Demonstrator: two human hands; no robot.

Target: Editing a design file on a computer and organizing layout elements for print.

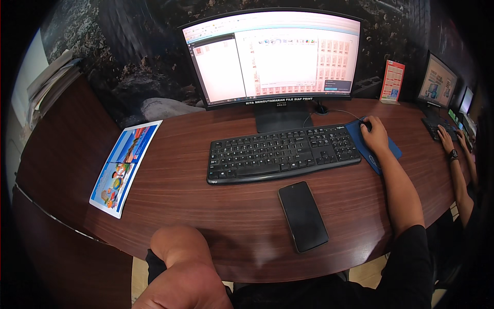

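At the right, my right hand point(375, 134) lies over a dark computer mouse point(367, 125) on a blue mouse pad point(392, 150); the hand covers most of the mouse. My left arm point(182, 252) is bent at the desk's near edge, and its hand is out of view. In front of me sits a black keyboard point(283, 153), untouched. A dark smartphone point(303, 216) lies between the keyboard and the near edge, its screen black. Behind the keyboard, a curved monitor point(288, 56) shows a bright window over rows of small red-and-white labels.
The brown wooden desk point(170, 190) curves round me. Colourful printed sheets point(126, 167) lie at the left, below stacked papers point(51, 85). A red desk calendar point(392, 81) stands right of the monitor. Farther right, another person's hands point(446, 139) are at a second keyboard and monitor point(437, 85).
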